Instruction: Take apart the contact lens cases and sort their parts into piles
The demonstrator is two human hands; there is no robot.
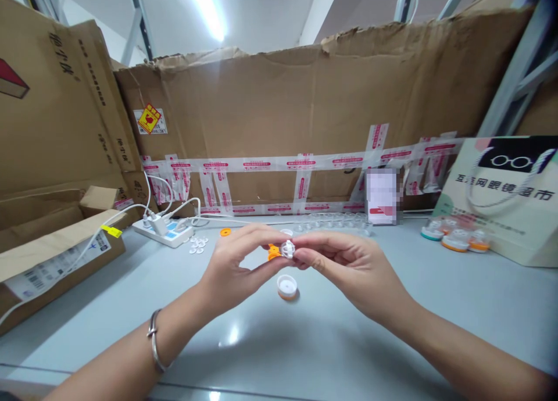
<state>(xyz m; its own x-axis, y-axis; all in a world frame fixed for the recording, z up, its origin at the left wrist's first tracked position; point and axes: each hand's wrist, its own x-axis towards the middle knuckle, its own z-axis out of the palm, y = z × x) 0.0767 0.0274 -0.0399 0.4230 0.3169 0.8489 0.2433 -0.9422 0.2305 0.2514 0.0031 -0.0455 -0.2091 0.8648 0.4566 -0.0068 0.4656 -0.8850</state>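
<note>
Both my hands meet above the middle of the grey table point(108, 308). My left hand point(235, 267) pinches a small orange plastic piece point(274, 252). My right hand point(344, 267) pinches a small clear plastic part point(288, 249) that touches the orange piece. Directly below them an orange-and-white round cap point(286, 286) lies on the table. A silver bracelet point(154, 343) sits on my left wrist.
A white power strip point(163, 229) with plugs and several clear small discs point(197, 245) lie at the back left, with an orange ring point(225, 232) nearby. Clear parts point(335, 219) line the cardboard wall. Finished coloured cases point(455, 238) and a paper bag point(510, 197) stand right. An open carton point(52, 256) is left.
</note>
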